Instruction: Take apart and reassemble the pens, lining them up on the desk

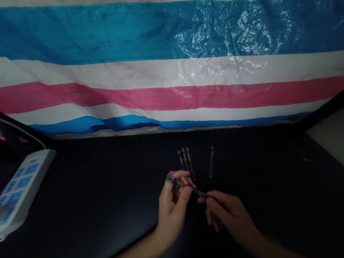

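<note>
Head camera view: the left hand (173, 203) and right hand (230, 214) both closed in a pinch on a slim dark rod (199, 192), apparently to steady it between them, while similar rods (185, 161) lay just beyond the hands and a white power strip (24, 186) sat well to their left.

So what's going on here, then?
A person is holding a slim dark stick between both hands: their left hand pinches one end and their right hand the other. Just beyond the hands, three similar sticks lie close together on a black table, with a fourth a little apart. A white power strip sits off to the left, and a striped plastic sheet hangs behind.
</note>
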`<state>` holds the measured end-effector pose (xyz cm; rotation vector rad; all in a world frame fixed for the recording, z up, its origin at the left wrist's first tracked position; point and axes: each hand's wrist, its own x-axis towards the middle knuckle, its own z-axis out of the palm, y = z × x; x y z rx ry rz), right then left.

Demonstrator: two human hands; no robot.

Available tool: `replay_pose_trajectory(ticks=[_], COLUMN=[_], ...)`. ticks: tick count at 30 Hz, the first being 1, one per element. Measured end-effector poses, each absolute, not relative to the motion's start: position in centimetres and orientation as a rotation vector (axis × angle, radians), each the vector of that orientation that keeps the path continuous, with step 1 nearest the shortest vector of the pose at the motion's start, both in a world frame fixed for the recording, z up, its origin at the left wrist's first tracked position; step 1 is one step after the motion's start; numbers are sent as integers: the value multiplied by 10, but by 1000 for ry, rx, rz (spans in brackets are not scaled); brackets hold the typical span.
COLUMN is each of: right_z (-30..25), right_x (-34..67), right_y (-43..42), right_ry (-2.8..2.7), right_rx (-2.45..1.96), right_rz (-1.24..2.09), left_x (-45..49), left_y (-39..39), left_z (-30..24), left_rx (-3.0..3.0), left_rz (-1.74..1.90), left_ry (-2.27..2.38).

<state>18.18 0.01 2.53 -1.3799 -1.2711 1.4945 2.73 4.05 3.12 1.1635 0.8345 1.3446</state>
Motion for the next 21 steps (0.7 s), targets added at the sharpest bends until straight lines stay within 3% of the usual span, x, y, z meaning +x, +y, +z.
replay_pose_trajectory(ticks=[10,21], right_z=[15,10], right_x=[178,184], right_y=[-1,5], right_ry=[-1221,-1361], right_rx=[-1259,-1283], right_rz=[1760,1572], left_x=[19,8], left_y=[51,82], left_z=[31,21], left_rx=[1063,1120], left_rz=[1175,1248], left_ry=[865,783])
